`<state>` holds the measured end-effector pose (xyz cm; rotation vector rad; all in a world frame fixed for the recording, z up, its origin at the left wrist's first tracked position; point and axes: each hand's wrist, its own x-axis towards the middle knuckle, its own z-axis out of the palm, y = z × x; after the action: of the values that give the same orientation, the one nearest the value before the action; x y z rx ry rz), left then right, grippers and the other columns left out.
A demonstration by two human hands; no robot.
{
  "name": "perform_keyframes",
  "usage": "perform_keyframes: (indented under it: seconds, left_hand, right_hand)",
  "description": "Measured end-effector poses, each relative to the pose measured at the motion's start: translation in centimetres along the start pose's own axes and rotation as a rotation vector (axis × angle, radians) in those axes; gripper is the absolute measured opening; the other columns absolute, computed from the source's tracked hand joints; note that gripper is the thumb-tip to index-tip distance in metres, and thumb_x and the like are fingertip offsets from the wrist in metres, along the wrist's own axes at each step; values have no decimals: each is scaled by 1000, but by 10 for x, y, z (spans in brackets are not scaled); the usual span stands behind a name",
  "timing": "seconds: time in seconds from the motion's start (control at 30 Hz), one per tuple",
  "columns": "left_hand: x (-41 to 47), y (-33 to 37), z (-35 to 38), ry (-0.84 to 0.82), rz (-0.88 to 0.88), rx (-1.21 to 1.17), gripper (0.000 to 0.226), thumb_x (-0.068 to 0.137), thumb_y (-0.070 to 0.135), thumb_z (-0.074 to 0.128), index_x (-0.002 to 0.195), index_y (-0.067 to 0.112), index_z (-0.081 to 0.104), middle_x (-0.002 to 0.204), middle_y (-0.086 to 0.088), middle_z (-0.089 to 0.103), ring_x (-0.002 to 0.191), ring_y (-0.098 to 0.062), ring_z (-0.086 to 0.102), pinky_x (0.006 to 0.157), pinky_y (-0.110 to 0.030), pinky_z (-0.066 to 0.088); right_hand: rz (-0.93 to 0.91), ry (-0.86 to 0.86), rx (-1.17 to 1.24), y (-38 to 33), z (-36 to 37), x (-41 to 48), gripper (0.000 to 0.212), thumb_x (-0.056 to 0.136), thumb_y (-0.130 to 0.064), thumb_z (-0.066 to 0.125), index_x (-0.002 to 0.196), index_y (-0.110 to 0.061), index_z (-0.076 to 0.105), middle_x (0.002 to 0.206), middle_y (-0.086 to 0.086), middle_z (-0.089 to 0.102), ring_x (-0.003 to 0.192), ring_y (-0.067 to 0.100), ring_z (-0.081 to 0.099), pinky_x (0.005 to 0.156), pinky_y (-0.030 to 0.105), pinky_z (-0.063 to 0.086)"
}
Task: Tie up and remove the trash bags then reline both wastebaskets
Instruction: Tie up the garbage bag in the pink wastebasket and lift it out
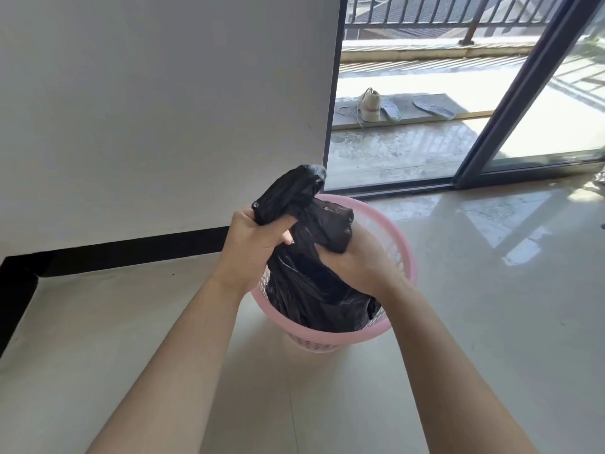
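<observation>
A pink mesh wastebasket [404, 253] stands on the tiled floor near the wall. Inside it sits a black trash bag [311, 296], its top gathered above the rim. My left hand [255, 244] grips one bunched flap of the bag, which sticks up toward the wall. My right hand [357, 260] grips the other flap just above the basket's right side. The two flaps cross between my hands. The bag's contents are hidden.
A white wall [163, 109] with a black baseboard runs behind the basket. A sliding glass door [510, 126] stands open to a balcony, where a shoe [370, 106] and two insoles lie on a mat. Glossy floor tiles [491, 306] extend to the right.
</observation>
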<state>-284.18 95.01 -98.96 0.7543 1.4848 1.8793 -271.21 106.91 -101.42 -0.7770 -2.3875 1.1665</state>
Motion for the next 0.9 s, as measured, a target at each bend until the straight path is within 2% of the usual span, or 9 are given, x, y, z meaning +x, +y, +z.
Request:
perform_keyframes:
  seconds: [0.17,0.3,0.37,0.47,0.53,0.6,0.67,0.8,0.9]
  left_hand:
    - [5,5,-5,142,-50,-203,51,92,6,65,48,21,45,45,4,20,53,-19,21,55,-28,34]
    - [5,2,-2,162,-151,-219,45,92,11,68,58,21,41,44,7,21,43,-11,20,46,-24,29]
    - [6,-1,-3,170,-173,-235,47,93,13,68,60,23,36,46,8,20,43,-9,17,43,-22,24]
    - [6,0,-11,118,-176,-209,36,90,11,70,64,24,49,49,10,26,45,-8,18,44,-21,23]
    - [4,2,-15,-21,-173,-204,25,90,1,66,71,17,62,58,9,36,51,-8,26,51,-21,28]
    - [3,2,-19,-174,-206,-269,12,89,-7,59,86,4,56,70,2,32,60,-10,30,59,-22,34]
    - [3,-5,-26,-226,-257,-365,18,87,-8,56,87,8,47,73,-2,30,64,-13,36,63,-23,39]
    - [4,-15,-34,-175,-287,-484,7,93,2,55,100,-1,56,81,-6,47,72,-13,47,62,-23,45]
    - [5,-18,-32,-51,-337,-516,28,102,22,48,99,1,67,81,-5,61,73,-13,59,58,-21,49]
  right_hand:
    - [19,-13,-133,11,-13,-5,46,80,-68,55,108,-33,66,91,-14,73,84,7,67,78,34,55]
    - [62,30,-105,21,-17,-13,46,76,-73,47,86,-30,62,74,-14,65,75,7,61,76,44,53]
    - [66,20,-153,23,-15,-15,45,75,-74,53,87,-32,63,78,-15,64,79,7,61,76,39,53]
    - [19,46,-246,29,-14,-14,25,83,-51,71,91,-27,71,81,-8,67,80,14,62,75,37,53]
    - [35,123,-138,35,-16,-11,11,89,-28,70,86,-17,71,77,-2,69,78,19,63,75,41,52]
    - [76,151,-64,41,-19,-8,9,91,-23,66,88,-16,70,86,3,67,85,20,63,81,43,52]
    - [91,99,34,40,-21,-6,10,92,-20,62,95,-19,72,98,4,66,94,19,64,90,47,51]
    - [59,-26,317,18,-35,-15,43,95,2,50,113,-32,69,105,-12,72,103,8,65,98,32,50]
    - [94,0,499,10,-40,-16,36,91,-6,51,113,-24,72,109,-1,73,106,11,65,102,35,50]
